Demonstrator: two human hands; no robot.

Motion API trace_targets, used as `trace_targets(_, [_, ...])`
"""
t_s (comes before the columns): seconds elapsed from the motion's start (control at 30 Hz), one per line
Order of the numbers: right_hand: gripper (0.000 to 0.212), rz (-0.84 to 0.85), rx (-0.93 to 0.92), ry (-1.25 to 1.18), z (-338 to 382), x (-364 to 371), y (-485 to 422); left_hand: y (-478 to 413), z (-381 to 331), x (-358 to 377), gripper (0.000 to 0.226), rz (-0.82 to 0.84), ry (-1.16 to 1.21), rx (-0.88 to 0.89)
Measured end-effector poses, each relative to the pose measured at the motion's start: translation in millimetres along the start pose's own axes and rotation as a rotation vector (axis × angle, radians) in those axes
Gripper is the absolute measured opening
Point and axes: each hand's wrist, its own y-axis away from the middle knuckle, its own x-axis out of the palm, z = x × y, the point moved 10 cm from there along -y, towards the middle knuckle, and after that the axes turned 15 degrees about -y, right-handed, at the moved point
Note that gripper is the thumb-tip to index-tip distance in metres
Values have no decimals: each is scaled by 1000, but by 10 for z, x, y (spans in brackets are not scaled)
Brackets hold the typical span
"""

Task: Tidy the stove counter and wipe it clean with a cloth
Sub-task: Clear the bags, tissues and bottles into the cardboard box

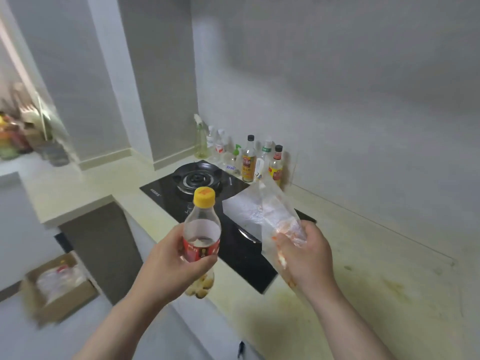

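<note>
hands: left hand (pixel 171 266) grips bottle (pixel 202 229); right hand (pixel 306 258) clutches bag (pixel 275 211).
step: clearing litter.
tip: keep your bag clear of the counter (pixel 363 255); it looks greasy.

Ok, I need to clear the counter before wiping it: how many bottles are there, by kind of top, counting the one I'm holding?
Spray-trigger bottles: 3
Pump bottle: 1
Standing screw-cap bottles: 3
Yellow-capped bottle held in the left hand: 1
Total: 8, as far as the blur lets me tell.
</note>
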Motion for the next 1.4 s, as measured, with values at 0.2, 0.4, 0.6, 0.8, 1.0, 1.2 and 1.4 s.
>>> trace_targets(0.2, [17,226,-28,-42,162,1057,382,377,605,-813,42,-168,-14,-102])
trace_targets(0.4, [19,407,-27,-24,176,2173,733,617,1398,-1519,46,-276,-18,-203])
trace_targets(0.6, [23,515,-21,17,117,3442,1156,725,2332,-2332,42,-347,23,-316])
trace_targets(0.8, [22,600,12,-11,93,4662,1613,808,3231,-3128,37,-397,36,-438])
trace_targets(1.0, [20,666,19,-40,115,5592,1946,870,3893,-3813,37,-478,29,-478])
trace_targets(1.2, [18,694,34,-51,80,6181,2105,916,4372,-4194,42,-517,15,-530])
trace_targets(1.4, [18,752,34,-29,3,6672,2109,837,4638,-4385,44,-559,8,-561])
